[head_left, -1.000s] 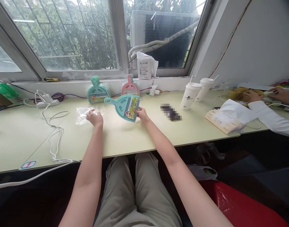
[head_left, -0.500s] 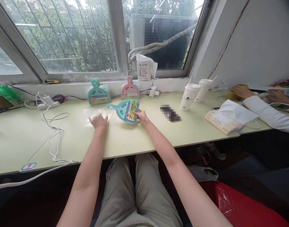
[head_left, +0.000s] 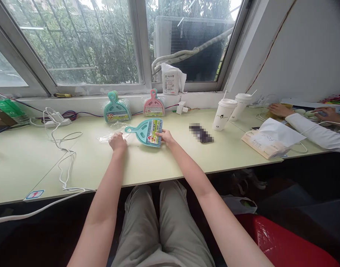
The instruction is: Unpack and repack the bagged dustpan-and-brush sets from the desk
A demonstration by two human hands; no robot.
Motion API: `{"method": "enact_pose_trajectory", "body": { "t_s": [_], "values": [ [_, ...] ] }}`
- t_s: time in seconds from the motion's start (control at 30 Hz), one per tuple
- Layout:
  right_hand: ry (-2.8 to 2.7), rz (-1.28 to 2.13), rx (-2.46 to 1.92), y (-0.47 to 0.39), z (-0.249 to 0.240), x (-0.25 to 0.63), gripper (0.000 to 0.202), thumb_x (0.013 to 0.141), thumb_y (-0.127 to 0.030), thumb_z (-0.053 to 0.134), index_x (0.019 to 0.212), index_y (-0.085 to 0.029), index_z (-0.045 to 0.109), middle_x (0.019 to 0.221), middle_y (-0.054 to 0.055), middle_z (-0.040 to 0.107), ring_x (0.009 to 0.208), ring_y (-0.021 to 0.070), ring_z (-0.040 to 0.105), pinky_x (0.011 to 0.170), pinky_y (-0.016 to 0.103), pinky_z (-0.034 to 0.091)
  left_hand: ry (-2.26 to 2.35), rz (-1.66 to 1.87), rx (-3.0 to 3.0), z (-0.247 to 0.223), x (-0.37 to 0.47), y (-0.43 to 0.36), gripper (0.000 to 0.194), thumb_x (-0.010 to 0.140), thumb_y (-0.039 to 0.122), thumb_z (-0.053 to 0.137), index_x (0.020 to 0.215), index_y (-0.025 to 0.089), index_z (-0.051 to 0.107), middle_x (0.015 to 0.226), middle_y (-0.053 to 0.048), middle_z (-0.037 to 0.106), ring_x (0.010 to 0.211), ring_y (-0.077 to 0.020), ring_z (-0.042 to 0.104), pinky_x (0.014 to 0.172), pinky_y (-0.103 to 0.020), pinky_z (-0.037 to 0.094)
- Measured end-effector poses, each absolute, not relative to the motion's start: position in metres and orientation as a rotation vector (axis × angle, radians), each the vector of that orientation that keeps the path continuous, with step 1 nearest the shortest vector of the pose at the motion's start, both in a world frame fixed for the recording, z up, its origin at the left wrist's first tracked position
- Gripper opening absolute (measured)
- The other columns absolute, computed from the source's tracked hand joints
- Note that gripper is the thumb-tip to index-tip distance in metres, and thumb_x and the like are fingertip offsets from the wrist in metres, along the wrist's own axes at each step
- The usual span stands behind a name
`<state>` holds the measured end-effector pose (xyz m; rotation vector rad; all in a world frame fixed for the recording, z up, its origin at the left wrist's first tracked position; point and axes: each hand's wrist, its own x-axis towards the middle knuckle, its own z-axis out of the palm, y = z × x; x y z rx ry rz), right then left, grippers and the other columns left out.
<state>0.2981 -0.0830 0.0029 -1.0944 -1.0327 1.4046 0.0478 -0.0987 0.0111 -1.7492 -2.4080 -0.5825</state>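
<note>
At the table (head_left: pixel 150 167), teal, bright-labelled dustpan (head_left: pixel 143 132) in right grip (head_left: pixel 166 137), film (head_left: pixel 104 139) in left grip (head_left: pixel 118 142).

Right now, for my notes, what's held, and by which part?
The right hand holds the teal dustpan by its wide, bristled end; the left hand is at the clear wrapper, its grip unclear.

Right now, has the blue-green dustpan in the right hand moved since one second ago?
Yes: the blue-green dustpan in the right hand sits lower in view, now clear of the pink dustpan that it overlapped.
</note>
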Motion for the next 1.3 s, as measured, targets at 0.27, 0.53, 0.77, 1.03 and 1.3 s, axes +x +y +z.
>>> {"method": "enact_pose_trajectory", "body": {
  "t_s": [0.27, 0.53, 0.77, 1.03, 1.3],
  "values": [
    [-1.077, 1.419, -1.108, -0.088, 0.006, 0.297, 0.017, 0.074, -0.008, 0.076, 0.087, -0.014, 0.066, 0.078, 0.002, 0.073, 0.064, 0.0129, 0.068, 0.065, 0.028, 0.059, -2.448, -0.608, -1.762, 0.010, 0.047, -0.099, 0.037, 0.082, 0.018, 0.051, 0.117, 0.018, 0.061, 0.119, -0.015, 0.063, 0.115, -0.0305, 0.054, 0.092, -0.040, 0.043],
    [-1.106, 1.423, -1.124, -0.088, 0.005, 0.296, 0.018, 0.074, -0.008, 0.077, 0.088, -0.015, 0.067, 0.074, 0.001, 0.072, 0.061, 0.0127, 0.066, 0.065, 0.028, 0.058, -2.428, -0.548, -1.748, 0.011, 0.048, -0.098, 0.039, 0.080, 0.010, 0.045, 0.112, 0.019, 0.064, 0.104, -0.015, 0.067, 0.102, -0.0303, 0.060, 0.085, -0.040, 0.045],
    [-1.135, 1.433, -1.100, -0.089, 0.005, 0.297, 0.017, 0.076, -0.007, 0.074, 0.090, -0.014, 0.067, 0.076, 0.002, 0.072, 0.063, 0.0129, 0.067, 0.062, 0.026, 0.058, -2.385, -0.820, -1.638, 0.018, 0.053, -0.107, 0.037, 0.087, 0.013, 0.039, 0.116, 0.019, 0.062, 0.105, -0.015, 0.066, 0.101, -0.0320, 0.059, 0.078, -0.041, 0.045],
    [-1.081, 1.396, -1.124, -0.089, 0.006, 0.296, 0.017, 0.074, -0.009, 0.076, 0.086, -0.015, 0.066, 0.075, 0.002, 0.073, 0.064, 0.0143, 0.068, 0.068, 0.032, 0.060, -2.232, -0.952, -1.646, 0.019, 0.057, -0.112, 0.033, 0.090, 0.017, 0.037, 0.111, 0.020, 0.062, 0.106, -0.012, 0.066, 0.105, -0.0304, 0.057, 0.078, -0.039, 0.044],
    [-1.014, 1.310, -1.156, -0.084, 0.003, 0.294, 0.019, 0.075, -0.009, 0.074, 0.089, -0.016, 0.064, 0.079, 0.001, 0.072, 0.066, 0.0139, 0.068, 0.068, 0.031, 0.061, -2.071, -0.845, -1.850, 0.022, 0.076, -0.117, 0.037, 0.093, 0.019, 0.034, 0.117, 0.020, 0.062, 0.111, -0.013, 0.064, 0.108, -0.0293, 0.055, 0.082, -0.037, 0.044]
  ]
}}
